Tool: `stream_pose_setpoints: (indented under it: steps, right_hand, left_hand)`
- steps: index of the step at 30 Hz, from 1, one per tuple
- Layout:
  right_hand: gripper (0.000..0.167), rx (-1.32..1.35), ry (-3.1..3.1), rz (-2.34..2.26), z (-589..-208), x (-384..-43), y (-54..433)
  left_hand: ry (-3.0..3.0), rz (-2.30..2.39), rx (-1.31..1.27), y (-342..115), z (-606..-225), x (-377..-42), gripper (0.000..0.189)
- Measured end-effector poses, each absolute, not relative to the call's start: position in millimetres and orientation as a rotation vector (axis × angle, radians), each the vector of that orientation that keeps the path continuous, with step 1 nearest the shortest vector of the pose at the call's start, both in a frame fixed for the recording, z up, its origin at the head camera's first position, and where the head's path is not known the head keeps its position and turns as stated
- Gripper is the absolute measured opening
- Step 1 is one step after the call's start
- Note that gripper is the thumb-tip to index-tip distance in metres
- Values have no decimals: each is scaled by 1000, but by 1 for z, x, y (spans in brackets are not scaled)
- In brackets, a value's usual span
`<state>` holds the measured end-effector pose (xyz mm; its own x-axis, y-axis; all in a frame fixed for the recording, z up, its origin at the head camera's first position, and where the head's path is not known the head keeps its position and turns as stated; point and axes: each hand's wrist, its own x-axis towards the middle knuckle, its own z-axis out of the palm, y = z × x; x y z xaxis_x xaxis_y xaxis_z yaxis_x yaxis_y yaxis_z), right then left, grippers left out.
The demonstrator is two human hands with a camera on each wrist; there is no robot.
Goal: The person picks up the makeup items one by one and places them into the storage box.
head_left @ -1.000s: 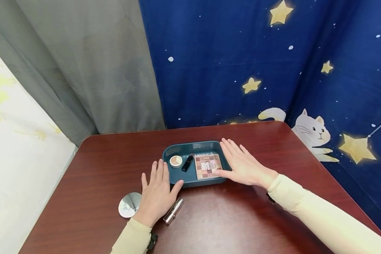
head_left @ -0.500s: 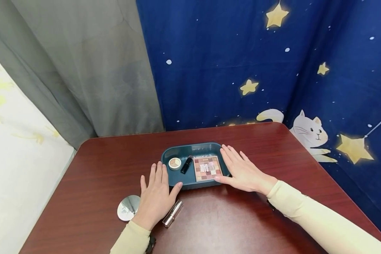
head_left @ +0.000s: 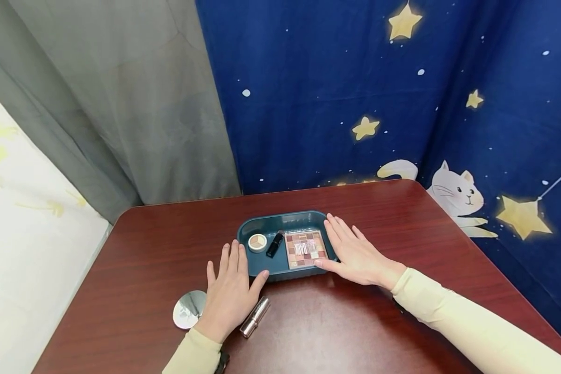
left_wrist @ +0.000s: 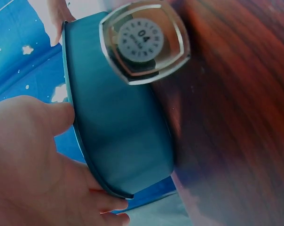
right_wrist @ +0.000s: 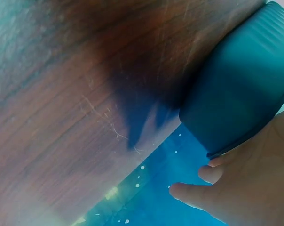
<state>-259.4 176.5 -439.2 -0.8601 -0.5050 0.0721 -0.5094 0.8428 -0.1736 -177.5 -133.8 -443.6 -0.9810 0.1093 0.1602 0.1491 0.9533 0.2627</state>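
Observation:
A dark teal tray (head_left: 271,271) sits on the table between my two hands. My left hand (head_left: 231,296) touches its left end with straight fingers, the thumb at the front rim. At the right end, my right hand (head_left: 357,254) lies along the rim with fingers extended and thumb over the front edge. Inside the tray are a round three-colour compact (head_left: 257,242), a black lipstick tube (head_left: 275,244) and a square eyeshadow palette (head_left: 306,249). In the left wrist view, the left thumb and fingertips meet the rim of the tray (left_wrist: 118,122).
A rose-gold lipstick tube (head_left: 255,317) lies right of my left wrist; its labelled end (left_wrist: 144,42) looms large in the left wrist view. A round mirror (head_left: 189,309) lies left of that hand. Behind the red-brown table (head_left: 346,332) hang grey and blue curtains (head_left: 308,104).
The whole scene has shifted slightly down in the head view. Both hands stay at the ends of the tray, and the things in it keep their places.

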Motion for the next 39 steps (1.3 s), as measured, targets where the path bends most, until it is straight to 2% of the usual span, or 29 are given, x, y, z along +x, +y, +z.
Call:
stream_pose_setpoints:
  steps: [15, 39]
  right_hand:
    - [108, 808, -3002, 309, -441, -254, 175]
    - [108, 807, -3008, 316, -436, -256, 176]
  left_hand:
    - [-2954, -388, -242, -143, -442, -173, 90]
    - [-2993, -207, -302, -189, -428, -157, 76]
